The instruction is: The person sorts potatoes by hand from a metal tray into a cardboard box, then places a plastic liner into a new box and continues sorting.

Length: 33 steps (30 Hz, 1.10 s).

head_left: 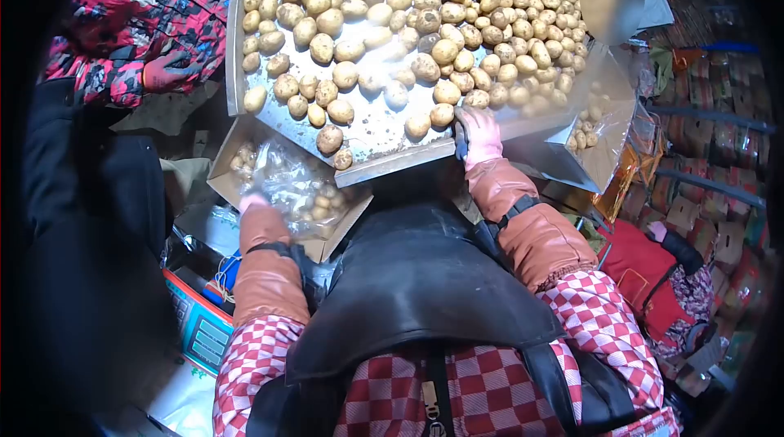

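Many potatoes lie on a metal-topped table with a raised wooden edge. My right hand, in a pink and dark glove, rests at that front edge beside the nearest potatoes; its fingers look curled over the edge, and what they grip is partly hidden. Below the table's left corner stands a cardboard box lined with clear plastic, with potatoes inside. My left hand is at this box's left part, blurred, its fingers not clearly visible.
A second plastic-lined box with potatoes stands at the table's right corner. A person in a pink camouflage jacket is at upper left, a dark-clothed person at left. Another person in a red vest is at right. A scale sits lower left.
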Tool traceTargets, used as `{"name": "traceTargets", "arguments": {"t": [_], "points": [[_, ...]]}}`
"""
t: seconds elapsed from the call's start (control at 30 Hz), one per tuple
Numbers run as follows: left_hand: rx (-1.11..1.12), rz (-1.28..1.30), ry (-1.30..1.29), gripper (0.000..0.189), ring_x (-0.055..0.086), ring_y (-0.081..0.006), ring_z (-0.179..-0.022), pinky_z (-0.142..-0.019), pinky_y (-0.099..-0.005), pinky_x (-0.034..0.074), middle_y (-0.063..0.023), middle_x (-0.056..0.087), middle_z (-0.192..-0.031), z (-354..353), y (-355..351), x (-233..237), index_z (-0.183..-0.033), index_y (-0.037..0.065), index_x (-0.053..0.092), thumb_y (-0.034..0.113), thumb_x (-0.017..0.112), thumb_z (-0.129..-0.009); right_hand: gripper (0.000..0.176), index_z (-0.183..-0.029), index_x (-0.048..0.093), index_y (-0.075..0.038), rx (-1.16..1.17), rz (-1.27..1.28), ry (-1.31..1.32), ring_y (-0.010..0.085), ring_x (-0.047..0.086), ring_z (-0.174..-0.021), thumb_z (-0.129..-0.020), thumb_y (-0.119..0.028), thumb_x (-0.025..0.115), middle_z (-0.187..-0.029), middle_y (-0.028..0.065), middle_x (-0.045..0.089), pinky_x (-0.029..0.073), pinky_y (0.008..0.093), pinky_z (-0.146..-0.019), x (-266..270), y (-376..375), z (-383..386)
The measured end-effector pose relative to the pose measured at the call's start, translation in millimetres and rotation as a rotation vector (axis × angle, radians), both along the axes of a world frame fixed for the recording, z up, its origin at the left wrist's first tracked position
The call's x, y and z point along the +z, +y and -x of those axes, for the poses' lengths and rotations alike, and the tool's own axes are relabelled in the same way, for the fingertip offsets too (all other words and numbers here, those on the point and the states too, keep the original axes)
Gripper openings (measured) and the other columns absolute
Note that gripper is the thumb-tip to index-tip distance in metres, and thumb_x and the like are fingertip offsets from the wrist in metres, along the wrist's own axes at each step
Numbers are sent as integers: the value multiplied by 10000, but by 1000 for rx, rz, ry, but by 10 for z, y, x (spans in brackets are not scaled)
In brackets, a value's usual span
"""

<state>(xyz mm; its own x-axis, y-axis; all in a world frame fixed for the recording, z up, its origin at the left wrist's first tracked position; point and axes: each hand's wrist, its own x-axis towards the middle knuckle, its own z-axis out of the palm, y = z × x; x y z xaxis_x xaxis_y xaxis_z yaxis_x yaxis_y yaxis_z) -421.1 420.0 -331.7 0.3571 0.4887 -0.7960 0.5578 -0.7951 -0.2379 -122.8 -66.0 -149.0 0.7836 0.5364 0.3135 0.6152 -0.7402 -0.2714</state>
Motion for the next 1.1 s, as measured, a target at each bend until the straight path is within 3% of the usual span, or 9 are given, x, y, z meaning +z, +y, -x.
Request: {"name": "traceTargets", "arguments": {"t": [0.07,0.17,0.2,0.27,0.33,0.7,0.73,0.83,1.1], "points": [[80,-111,-475,317,683,-208,-991,-801,-344,553,-107,703,-1099,908,434,-520,-1127,138,716,251,701,-831,420,-1224,591,-159,9,-14,-23,316,568,-1128,-809,-144,649,-1216,105,606,451,467,-943,-24,19,-46],[1644,93,-1460,395,651,-236,-988,-861,-364,520,-158,686,-1091,597,-94,172,-1258,131,625,269,597,-888,426,-1221,590,-148,28,-71,-41,320,567,-1128,-800,-140,657,-1200,104,615,451,470,-940,-26,19,15],[1698,228,-1661,421,641,-245,-988,-881,-371,509,-175,680,-1089,493,-277,251,-1301,129,594,275,563,-907,431,-1219,590,-145,27,-68,25,319,565,-1130,-795,-140,663,-1197,101,616,450,470,-939,2,11,5],[909,-208,-1147,494,584,-336,-1166,-987,-431,468,-226,610,-1214,338,-630,174,-1312,99,564,75,535,-819,346,-1147,635,-116,57,-98,124,339,604,-1050,-805,-155,670,-1096,129,658,477,464,-891,103,16,-79],[279,172,-566,590,522,-383,-1245,-1057,-446,411,-242,554,-1312,-119,-1155,1031,-1417,132,470,62,488,-832,288,-1103,656,-100,50,-101,328,353,621,-1007,-822,-166,658,-1052,151,669,489,460,-870,257,-4,-237],[1235,-69,-496,331,631,-320,-1097,-967,-381,479,-173,675,-1140,65,-2701,1818,-1149,45,671,205,520,-901,292,-1224,624,7,283,-280,975,206,645,-1019,-952,-83,573,-1116,136,674,496,309,-932,530,210,-888],[2013,392,-412,324,635,-308,-1093,-968,-370,477,-168,679,-1132,59,-2692,1422,-1123,28,678,224,505,-932,299,-1244,608,7,370,-236,981,192,644,-1011,-962,-81,562,-1108,127,669,501,303,-914,617,329,-914],[2550,627,-799,325,631,-314,-1103,-973,-379,475,-166,675,-1148,104,-3158,1123,-1147,53,672,239,533,-920,310,-1276,578,10,453,-183,1047,166,640,-998,-979,-70,540,-1102,112,662,506,283,-883,719,647,-866],[2156,264,-941,364,621,-330,-1130,-987,-401,469,-160,664,-1190,-51,-2415,848,-1211,120,655,279,608,-886,311,-1274,578,13,440,29,1179,165,640,-990,-970,-49,557,-1100,108,664,508,281,-867,570,975,-427]]}}
